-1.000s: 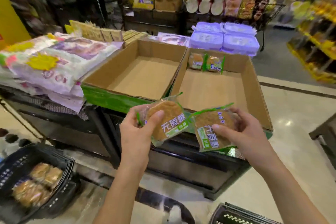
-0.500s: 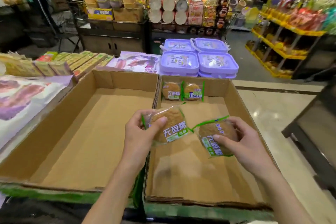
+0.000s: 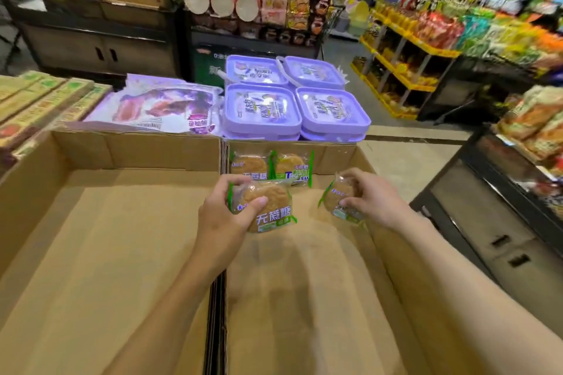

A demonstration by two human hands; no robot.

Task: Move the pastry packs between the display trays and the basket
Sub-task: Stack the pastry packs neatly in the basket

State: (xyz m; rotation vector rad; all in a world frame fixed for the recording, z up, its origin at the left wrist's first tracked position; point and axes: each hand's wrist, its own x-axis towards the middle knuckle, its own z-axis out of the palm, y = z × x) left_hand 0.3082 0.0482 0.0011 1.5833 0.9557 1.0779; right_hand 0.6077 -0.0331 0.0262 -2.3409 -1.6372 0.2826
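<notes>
Head view, looking down into two cardboard display trays set side by side. Left hand curled round a pastry pack, thumb pressed on its clear front, fingers behind; pack held above the floor of the right tray, near the shared wall between trays. Right hand gripping a second pastry pack, fingers over the top, thumb under its lower edge; pack tilted, low over the right tray's far right corner, contact with the cardboard impossible to judge. Two more packs standing against the right tray's back wall, just beyond both hands, lower edges partly covered by the left-hand pack. Left tray bare cardboard. Behind the trays, purple lidded tubs stacked in fours and a flat purple bag; green-edged boxes at far left, blurred. Print on the right-hand pack too small to read. Near tray edges cut off by the bottom of the frame. Basket out of sight.
</notes>
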